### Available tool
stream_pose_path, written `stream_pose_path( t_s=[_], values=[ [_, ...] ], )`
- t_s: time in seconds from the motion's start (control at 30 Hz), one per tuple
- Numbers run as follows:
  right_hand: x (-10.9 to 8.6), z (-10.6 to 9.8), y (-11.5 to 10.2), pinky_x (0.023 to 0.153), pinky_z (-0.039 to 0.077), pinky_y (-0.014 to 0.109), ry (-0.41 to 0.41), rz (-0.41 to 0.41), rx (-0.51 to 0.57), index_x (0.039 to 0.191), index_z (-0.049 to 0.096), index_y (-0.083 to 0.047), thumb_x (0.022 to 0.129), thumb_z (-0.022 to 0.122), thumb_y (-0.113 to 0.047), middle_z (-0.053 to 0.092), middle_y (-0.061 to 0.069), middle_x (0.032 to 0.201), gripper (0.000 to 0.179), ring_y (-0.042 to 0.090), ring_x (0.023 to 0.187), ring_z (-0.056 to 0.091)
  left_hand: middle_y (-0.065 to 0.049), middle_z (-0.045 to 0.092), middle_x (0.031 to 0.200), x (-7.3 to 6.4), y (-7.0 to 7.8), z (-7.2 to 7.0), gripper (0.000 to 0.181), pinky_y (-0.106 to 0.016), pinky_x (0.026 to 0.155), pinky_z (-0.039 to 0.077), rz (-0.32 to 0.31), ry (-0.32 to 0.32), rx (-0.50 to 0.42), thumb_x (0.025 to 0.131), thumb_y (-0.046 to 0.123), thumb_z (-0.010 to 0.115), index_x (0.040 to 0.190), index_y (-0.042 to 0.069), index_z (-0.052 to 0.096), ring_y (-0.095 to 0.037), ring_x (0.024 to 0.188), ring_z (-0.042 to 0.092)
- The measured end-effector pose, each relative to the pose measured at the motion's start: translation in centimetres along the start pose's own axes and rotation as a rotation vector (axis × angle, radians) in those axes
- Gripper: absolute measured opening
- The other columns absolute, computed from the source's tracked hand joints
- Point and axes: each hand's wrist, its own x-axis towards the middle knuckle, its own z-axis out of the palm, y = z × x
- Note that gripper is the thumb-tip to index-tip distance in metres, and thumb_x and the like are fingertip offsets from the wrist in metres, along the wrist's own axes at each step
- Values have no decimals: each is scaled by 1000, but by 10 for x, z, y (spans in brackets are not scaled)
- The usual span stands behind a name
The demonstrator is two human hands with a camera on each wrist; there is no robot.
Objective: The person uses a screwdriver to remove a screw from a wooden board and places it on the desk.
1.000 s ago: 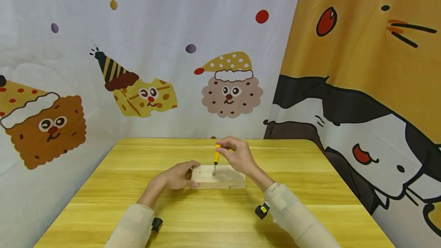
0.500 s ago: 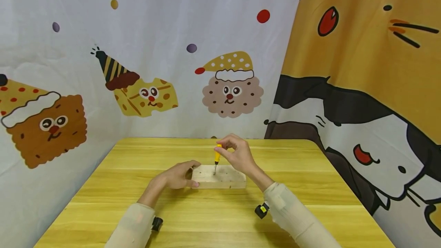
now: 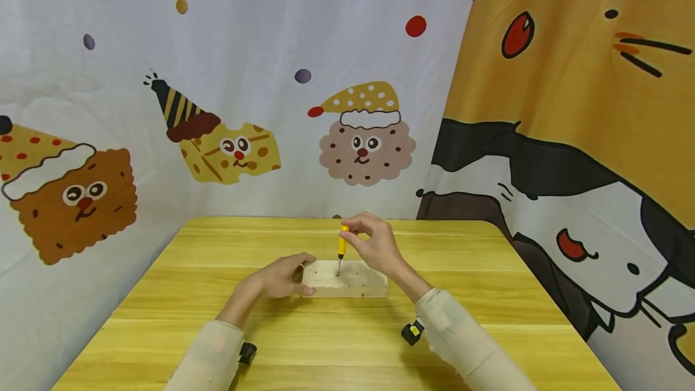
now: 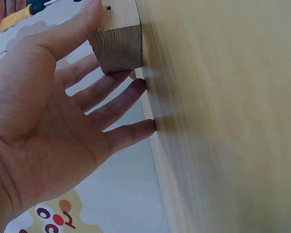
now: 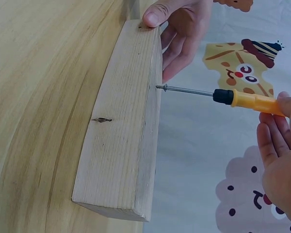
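A pale wooden block [image 3: 374, 290] lies on the table, with small dark holes in its top. My left hand [image 3: 279, 277] holds its left end, thumb on the near side and fingers spread behind. In the left wrist view the little fingertip [image 4: 153, 125] touches the table. My right hand [image 3: 378, 247] pinches the yellow handle of a screwdriver [image 3: 342, 247] between thumb and fingers. The screwdriver stands nearly upright above the block. Its tip meets the head of a screw [image 5: 161, 88], which sticks up a little from the wood, as the right wrist view shows.
The wood-grain table [image 3: 304, 349] reaches back to a white cartoon-printed curtain [image 3: 244, 35]. On the right hangs an orange curtain [image 3: 564, 83]. Each wrist carries a small black camera, the right one [image 3: 412, 333] with a yellow mark.
The right fingers and the screwdriver handle shift only slightly, and the tip stays at the screw. Block and left hand keep their places.
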Motion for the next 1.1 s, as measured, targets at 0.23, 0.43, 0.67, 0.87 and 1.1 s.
stream_pose_path(
  t_s=[0.23,0.43,0.67,0.87,1.1],
  values=[
    [-1,-2,0,97,71,47,-28,1,-9,127,82,-2,105,78,-2,81,15,116,22,30,103,82,-23,56,169,0,0,0,83,-67,128,48,3,-1,3,103,39,85,169,3,47,-47,152,58],
    [-1,-2,-2,104,69,38,-57,-2,-12,130,80,-2,108,72,0,81,16,122,24,33,109,81,-24,57,168,0,1,0,83,-68,127,48,8,-4,-1,103,38,85,168,2,47,-48,152,58],
    [-1,-4,-2,103,69,36,-51,-6,-19,131,80,-3,111,70,-2,80,15,122,23,31,109,81,-25,57,167,0,1,0,82,-68,127,48,14,-3,-9,103,37,85,168,2,48,-49,152,58],
    [0,-3,1,92,71,34,-22,-18,-31,127,82,-4,105,81,-7,78,13,112,22,24,96,77,-24,57,168,-1,2,0,83,-68,128,47,7,1,-10,103,36,86,168,2,48,-48,152,58],
    [0,-2,4,86,69,30,-1,-38,-49,124,83,-4,101,85,-6,76,11,105,23,20,90,74,-23,57,168,-1,3,0,83,-67,128,47,-3,6,-7,103,37,86,168,3,48,-47,152,58]
  ],
)
